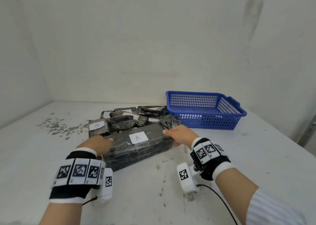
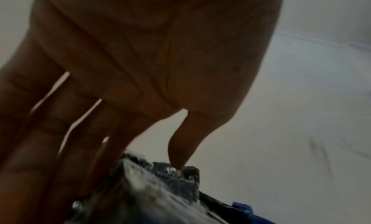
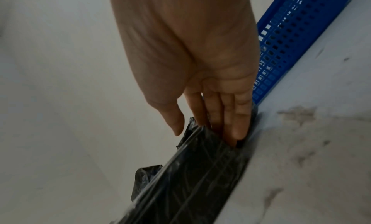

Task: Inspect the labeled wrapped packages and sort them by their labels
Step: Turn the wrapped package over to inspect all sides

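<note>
On the white counter point(image 1: 222, 156), a large black wrapped package point(image 1: 136, 149) lies in front of the person, its white label point(image 1: 138, 137) reading "A" facing up. The left hand point(image 1: 97, 144) is at its left end and the right hand point(image 1: 179, 135) at its right end. In the left wrist view the fingers point(image 2: 66, 148) run down straight along the package's end and the thumb tip point(image 2: 178, 156) presses on the top edge, though the picture is dark and blurred. In the right wrist view the fingers point(image 3: 239, 116) reach straight down between the package's end and the counter, their tips hidden there, while the thumb point(image 3: 172, 116) hovers just off the wrap. Neither grip curls round the package; both stand open against its ends.

Behind it is a heap of smaller wrapped packages point(image 1: 130, 118); one label reads "B" point(image 1: 96, 126), upside down to the viewer, and the others are partly covered or too small to read. A blue basket point(image 1: 227, 120) stands to the right, just beside the heap; its floor is mostly hidden by its near wall.
</note>
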